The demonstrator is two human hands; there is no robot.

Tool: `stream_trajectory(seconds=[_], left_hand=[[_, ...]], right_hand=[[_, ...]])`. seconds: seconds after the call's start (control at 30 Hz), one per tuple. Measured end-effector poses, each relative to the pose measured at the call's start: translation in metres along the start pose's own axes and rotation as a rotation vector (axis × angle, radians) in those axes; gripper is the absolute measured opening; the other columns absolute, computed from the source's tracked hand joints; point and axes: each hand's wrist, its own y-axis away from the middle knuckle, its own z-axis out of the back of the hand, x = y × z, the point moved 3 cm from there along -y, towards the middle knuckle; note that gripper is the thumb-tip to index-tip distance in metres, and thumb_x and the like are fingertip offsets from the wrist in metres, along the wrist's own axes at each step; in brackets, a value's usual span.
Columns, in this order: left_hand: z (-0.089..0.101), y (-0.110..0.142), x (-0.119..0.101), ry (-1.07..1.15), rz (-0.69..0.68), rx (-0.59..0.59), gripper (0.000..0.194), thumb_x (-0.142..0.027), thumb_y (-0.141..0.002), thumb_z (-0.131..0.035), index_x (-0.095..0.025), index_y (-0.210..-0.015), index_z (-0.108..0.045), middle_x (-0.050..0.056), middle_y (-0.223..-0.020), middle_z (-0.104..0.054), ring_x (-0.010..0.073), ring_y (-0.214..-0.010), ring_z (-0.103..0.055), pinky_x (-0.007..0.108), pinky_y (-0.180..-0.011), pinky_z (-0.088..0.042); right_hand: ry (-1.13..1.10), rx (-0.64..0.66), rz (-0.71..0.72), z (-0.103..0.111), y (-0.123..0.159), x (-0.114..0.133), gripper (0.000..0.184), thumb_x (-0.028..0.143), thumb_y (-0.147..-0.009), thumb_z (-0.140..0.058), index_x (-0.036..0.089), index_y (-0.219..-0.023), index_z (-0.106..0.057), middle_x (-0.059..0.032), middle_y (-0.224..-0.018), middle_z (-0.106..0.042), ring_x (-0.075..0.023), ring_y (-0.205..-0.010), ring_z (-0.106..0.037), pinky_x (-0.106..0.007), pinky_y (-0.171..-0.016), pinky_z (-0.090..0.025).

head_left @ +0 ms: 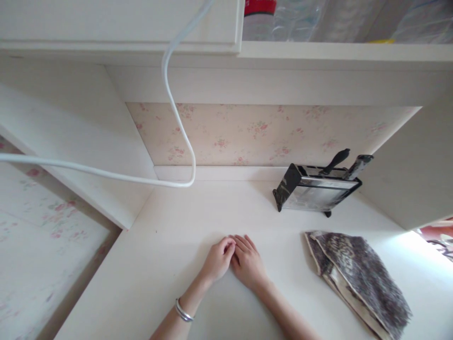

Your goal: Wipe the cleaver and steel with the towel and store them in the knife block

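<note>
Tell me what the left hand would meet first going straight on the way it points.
Most likely the right hand: its fingers lie just ahead of the left hand, though exact contact is hard to tell.

Open counter (141, 274) left of the left hand (216, 262), and ahead to the back wall (240, 137). Right of the right hand (248, 262), folded towel (361, 274) blocks, knife rack (314, 193) behind it. White cable (180, 120) loops across upper left; cupboard (106, 23) overhead.

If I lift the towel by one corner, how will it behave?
Likely floppy: the towel lies in soft, uneven folds. It would probably fall open, since nothing visible binds its layers. Slipping from a grip seems unlikely, given its fuzzy-looking surface.
</note>
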Motion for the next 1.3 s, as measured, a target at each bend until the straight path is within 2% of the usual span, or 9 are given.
stream_trajectory(seconds=[0.17,0.27,0.37,0.6,1.3], left_hand=[[0.0030,0.0025,0.0030,0.100,0.063,-0.020,0.030,-0.044,-0.088,-0.049,-0.019,-0.093,-0.065,0.005,-0.085,-0.067,0.0186,-0.080,-0.060,0.028,-0.075,-0.045],[0.0053,0.0033,0.0059,0.138,0.102,-0.035,0.032,-0.047,-0.087,-0.050,-0.018,-0.092,-0.063,0.000,-0.070,-0.058,0.0151,-0.066,-0.052,0.025,-0.064,-0.042],[0.0058,0.0031,0.0065,0.173,0.119,-0.027,0.032,-0.047,-0.086,-0.051,-0.018,-0.092,-0.063,-0.003,-0.063,-0.050,0.0128,-0.059,-0.044,0.024,-0.058,-0.037],[0.0057,0.0026,0.0028,0.217,0.156,-0.008,0.032,-0.049,-0.084,-0.053,-0.019,-0.090,-0.062,-0.004,-0.062,-0.046,0.0121,-0.058,-0.040,0.023,-0.054,-0.032],[0.0035,0.0039,0.0095,0.240,0.153,-0.019,0.034,-0.050,-0.086,-0.052,-0.018,-0.091,-0.061,-0.005,-0.061,-0.045,0.0098,-0.053,-0.038,0.023,-0.052,-0.030]], right_hand=[[0.001,0.000,0.003,0.0023,0.0003,0.0004,0.039,0.018,-0.088,-0.047,0.027,-0.124,-0.060,-0.0050,-0.128,-0.062,-0.0229,-0.121,-0.053,-0.049,-0.109,-0.034],[-0.004,-0.002,-0.003,0.0029,0.0000,0.0002,0.038,0.018,-0.089,-0.046,0.028,-0.123,-0.060,-0.0042,-0.127,-0.062,-0.0222,-0.121,-0.053,-0.049,-0.109,-0.034],[-0.008,-0.001,0.001,0.0018,0.0000,-0.0008,0.038,0.017,-0.089,-0.045,0.027,-0.122,-0.060,-0.0041,-0.128,-0.061,-0.0223,-0.121,-0.053,-0.048,-0.109,-0.033],[-0.008,0.010,0.006,0.0017,-0.0009,-0.0016,0.038,0.018,-0.089,-0.044,0.029,-0.123,-0.059,-0.0039,-0.128,-0.061,-0.0216,-0.120,-0.053,-0.048,-0.109,-0.034],[-0.011,0.029,-0.012,0.0032,-0.0003,-0.0005,0.036,0.019,-0.090,-0.044,0.027,-0.122,-0.059,-0.0026,-0.129,-0.060,-0.0205,-0.123,-0.051,-0.047,-0.111,-0.031]])
